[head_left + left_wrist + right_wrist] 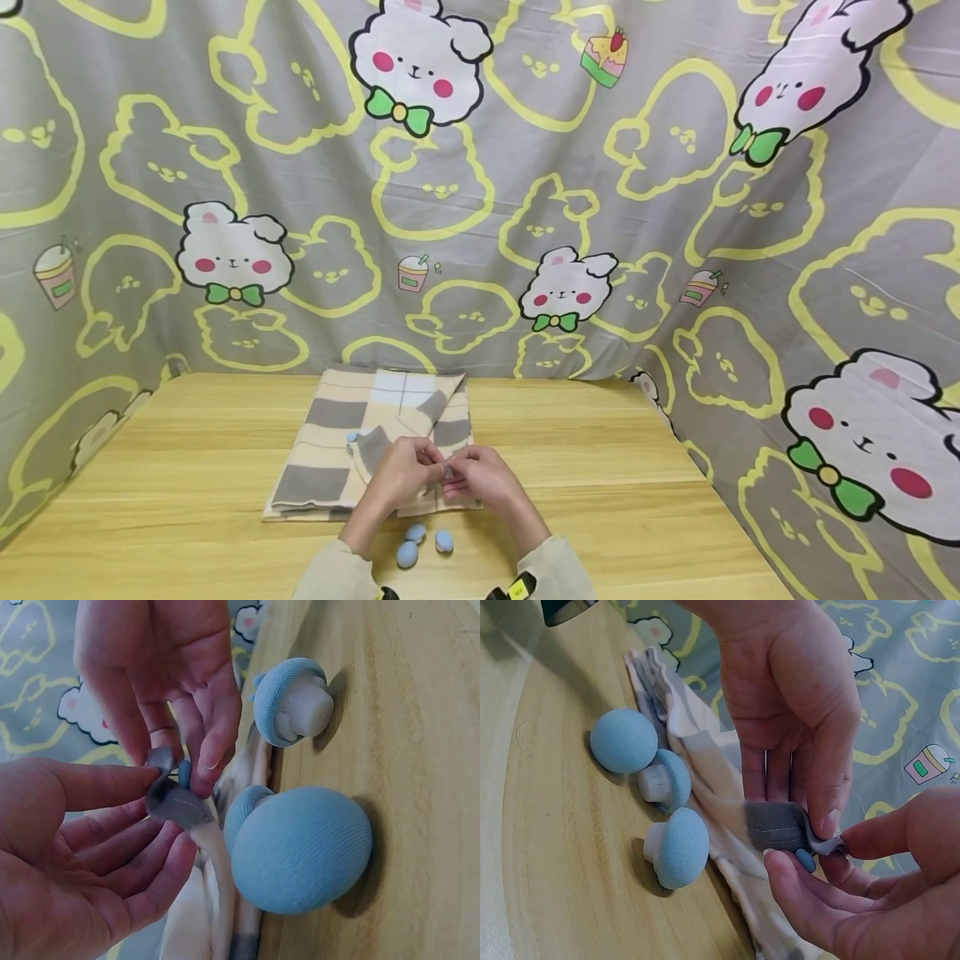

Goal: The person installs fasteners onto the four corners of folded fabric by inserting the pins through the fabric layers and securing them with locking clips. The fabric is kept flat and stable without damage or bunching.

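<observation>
A checked blanket [322, 450] in beige, grey and white lies folded on the table, one corner lifted. My left hand [408, 471] pinches the grey edge of that corner between thumb and fingers. From the other side, my right hand [483, 477] pinches the same corner. A small blue piece [805, 860] shows at the cloth between the right fingers, mostly hidden. Below the hands lie three blue mushroom-shaped quilt clips [407, 554] with ribbed caps and white stems. Another small blue cap [352, 437] sits at the left of the turned-up cloth.
The wooden table [600, 483] extends to both sides of the blanket. A grey curtain [465, 208] printed with rabbits hangs behind and along the sides. Black bands with a yellow label [519, 588] are at the wrists.
</observation>
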Tool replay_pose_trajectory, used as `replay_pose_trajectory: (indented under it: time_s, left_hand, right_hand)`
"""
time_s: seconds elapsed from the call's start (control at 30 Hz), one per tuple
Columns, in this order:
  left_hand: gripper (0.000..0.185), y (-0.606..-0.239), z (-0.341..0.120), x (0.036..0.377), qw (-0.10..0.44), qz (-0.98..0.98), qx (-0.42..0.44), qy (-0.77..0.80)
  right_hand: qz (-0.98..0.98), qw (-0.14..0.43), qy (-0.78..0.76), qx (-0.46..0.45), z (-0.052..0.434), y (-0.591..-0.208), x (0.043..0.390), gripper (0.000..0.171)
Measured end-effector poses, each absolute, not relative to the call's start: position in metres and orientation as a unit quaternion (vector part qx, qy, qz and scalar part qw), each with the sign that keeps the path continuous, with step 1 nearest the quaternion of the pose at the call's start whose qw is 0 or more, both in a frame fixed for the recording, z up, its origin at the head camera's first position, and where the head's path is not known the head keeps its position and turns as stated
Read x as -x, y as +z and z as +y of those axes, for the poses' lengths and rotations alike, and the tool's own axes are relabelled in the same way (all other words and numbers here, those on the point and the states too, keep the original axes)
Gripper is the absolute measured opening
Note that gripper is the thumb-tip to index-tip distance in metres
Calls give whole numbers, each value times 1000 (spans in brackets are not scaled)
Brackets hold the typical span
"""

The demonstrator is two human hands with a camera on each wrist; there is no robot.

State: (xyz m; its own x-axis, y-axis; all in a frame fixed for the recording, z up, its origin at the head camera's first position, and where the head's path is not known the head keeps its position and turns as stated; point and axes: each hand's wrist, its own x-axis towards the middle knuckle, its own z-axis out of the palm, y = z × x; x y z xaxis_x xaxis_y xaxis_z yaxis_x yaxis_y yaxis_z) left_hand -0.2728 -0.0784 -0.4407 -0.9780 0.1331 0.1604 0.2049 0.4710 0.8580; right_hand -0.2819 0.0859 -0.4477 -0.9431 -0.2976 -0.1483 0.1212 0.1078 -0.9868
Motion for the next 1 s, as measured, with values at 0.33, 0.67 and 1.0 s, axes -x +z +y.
replay_pose_trajectory:
  time_s: [0.33,0.67,1.0]
  left_hand:
    - [6,-440,-79,273,36,-853,111,-509]
    - [5,-438,-77,269,37,-854,110,-507]
    - [7,-437,-77,270,24,-856,111,-505]
  right_hand:
    - [727,138,-670,52,84,-451,283,15]
    - [728,135,-671,44,82,-450,280,15]
    - [734,109,-669,39,81,-452,280,16]
